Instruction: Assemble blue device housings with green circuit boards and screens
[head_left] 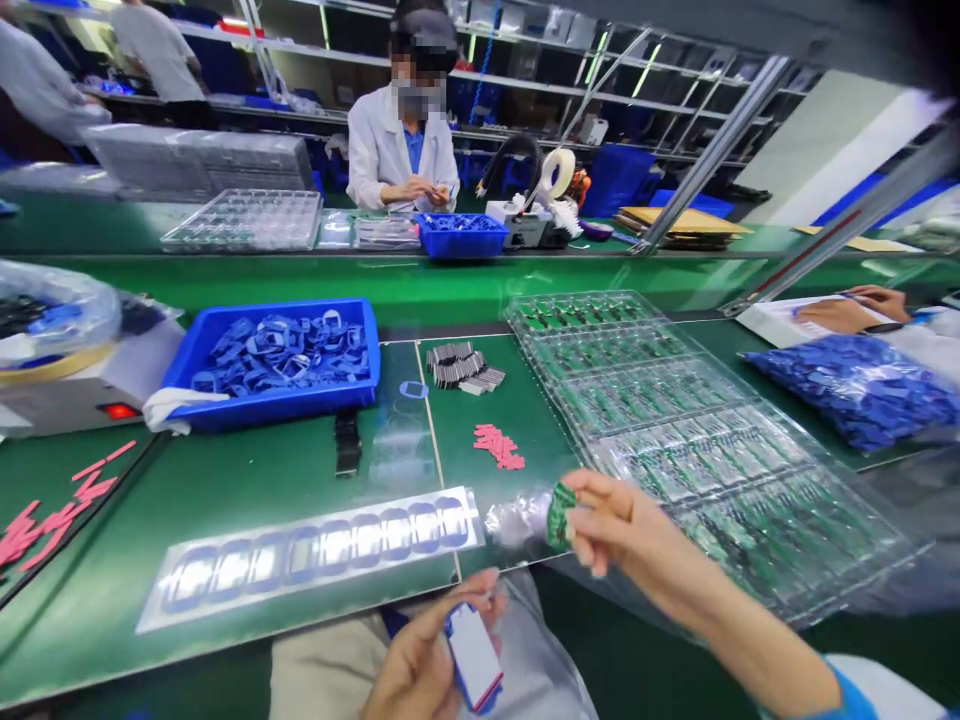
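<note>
Left hand (424, 660) at bottom centre is clenched around a white rectangular card with blue and red edges (474, 655). Right hand (622, 530), lower right, grasps a small green circuit board (561, 516) in its fingers, just over the edge of a clear plastic blister tray (720, 470) holding rows of green boards. Left of it on the green workbench (112, 560): a clear strip of blue oval-outlined labels (307, 560), small pink pieces (497, 446), a blue plastic bin (225, 360) of blue loops.
</note>
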